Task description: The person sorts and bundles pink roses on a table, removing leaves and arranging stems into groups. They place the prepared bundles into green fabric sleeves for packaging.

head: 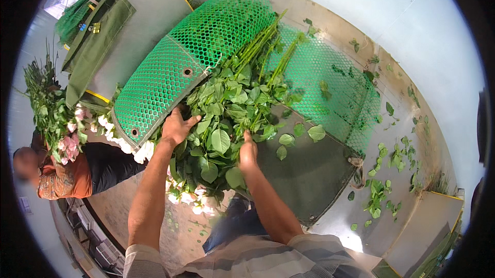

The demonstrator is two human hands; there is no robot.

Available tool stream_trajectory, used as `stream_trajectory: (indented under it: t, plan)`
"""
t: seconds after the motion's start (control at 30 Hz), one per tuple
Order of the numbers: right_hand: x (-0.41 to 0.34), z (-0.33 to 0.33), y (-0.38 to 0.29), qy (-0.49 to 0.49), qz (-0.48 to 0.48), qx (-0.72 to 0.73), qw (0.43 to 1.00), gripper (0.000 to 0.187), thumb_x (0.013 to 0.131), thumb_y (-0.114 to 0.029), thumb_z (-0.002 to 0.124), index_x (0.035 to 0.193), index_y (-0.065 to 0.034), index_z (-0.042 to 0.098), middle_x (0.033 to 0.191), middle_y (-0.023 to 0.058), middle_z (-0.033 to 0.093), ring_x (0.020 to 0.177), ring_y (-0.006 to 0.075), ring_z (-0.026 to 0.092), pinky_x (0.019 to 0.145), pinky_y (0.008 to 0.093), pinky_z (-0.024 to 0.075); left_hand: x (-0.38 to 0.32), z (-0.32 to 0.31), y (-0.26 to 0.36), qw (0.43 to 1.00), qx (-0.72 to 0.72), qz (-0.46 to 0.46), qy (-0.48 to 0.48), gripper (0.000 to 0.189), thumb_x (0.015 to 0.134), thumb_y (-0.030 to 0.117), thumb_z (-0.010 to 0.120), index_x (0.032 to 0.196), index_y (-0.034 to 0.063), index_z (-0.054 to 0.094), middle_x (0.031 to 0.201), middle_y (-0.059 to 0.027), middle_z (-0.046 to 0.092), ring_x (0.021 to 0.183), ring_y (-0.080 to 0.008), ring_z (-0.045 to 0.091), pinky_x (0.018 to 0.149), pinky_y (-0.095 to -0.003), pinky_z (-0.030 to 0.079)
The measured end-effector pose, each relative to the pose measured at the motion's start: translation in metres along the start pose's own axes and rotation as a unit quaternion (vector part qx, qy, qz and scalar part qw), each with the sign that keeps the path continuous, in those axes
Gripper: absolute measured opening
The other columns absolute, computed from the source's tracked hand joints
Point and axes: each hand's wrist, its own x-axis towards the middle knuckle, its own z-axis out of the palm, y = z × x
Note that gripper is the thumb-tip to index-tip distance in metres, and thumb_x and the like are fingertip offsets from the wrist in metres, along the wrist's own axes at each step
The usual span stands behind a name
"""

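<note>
A thick leafy bunch of roses (pixel 220 123) lies before me, its stems pointing away and pale pink blooms (pixel 193 200) hanging at the near edge. My left hand (pixel 180 125) holds the bunch's left side, thumb apart over the leaves and other fingers partly hidden beside the mesh edge. From the right, my right hand (pixel 248 149) grips the bunch, its fingers mostly hidden by foliage. A green plastic mesh wrap (pixel 170 65) with a dark hem and eyelets curves over the stems at left. Its flat part (pixel 325 84) and a dark sheet (pixel 301 166) spread out at right.
Loose leaves (pixel 377 196) are scattered over the grey worktable (pixel 402 162) at right. Yellow-edged boards (pixel 154 7) and olive cloth (pixel 102 42) with clips stand at upper left. A person (pixel 73 181) at left is beside another rose bunch (pixel 50 104).
</note>
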Motion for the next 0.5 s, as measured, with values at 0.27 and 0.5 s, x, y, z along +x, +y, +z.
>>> stream_trajectory:
  t: [0.27, 0.5]
  plan:
    - [-0.016, 0.017, 0.002, -0.018, -0.175, -0.107, 0.979, 0.069, 0.085, -0.060, 0.063, 0.101, 0.0069, 0.064, 0.093, 0.0139, 0.064, 0.087, 0.0210, 0.053, 0.082, 0.0400, 0.0433, 0.014, 0.015, -0.010, 0.997, -0.017, -0.017, -0.078, 0.112, 0.079, 0.065, 0.066, 0.144, -0.0149, 0.022, 0.140, -0.0349, 0.042, 0.132, -0.0409, 0.044, 0.110, -0.0412, 0.036]
    - [0.000, 0.038, 0.001, -0.114, -0.145, -0.065, 0.981, 0.075, 0.081, -0.057, 0.071, 0.119, 0.0078, 0.060, 0.115, 0.0161, 0.063, 0.103, 0.0227, 0.056, 0.092, 0.0366, 0.0435, 0.026, 0.009, -0.012, 0.986, -0.034, 0.057, -0.150, 0.109, 0.079, 0.072, 0.061, 0.143, -0.0105, 0.029, 0.139, -0.0314, 0.046, 0.131, -0.0402, 0.044, 0.110, -0.0409, 0.035]
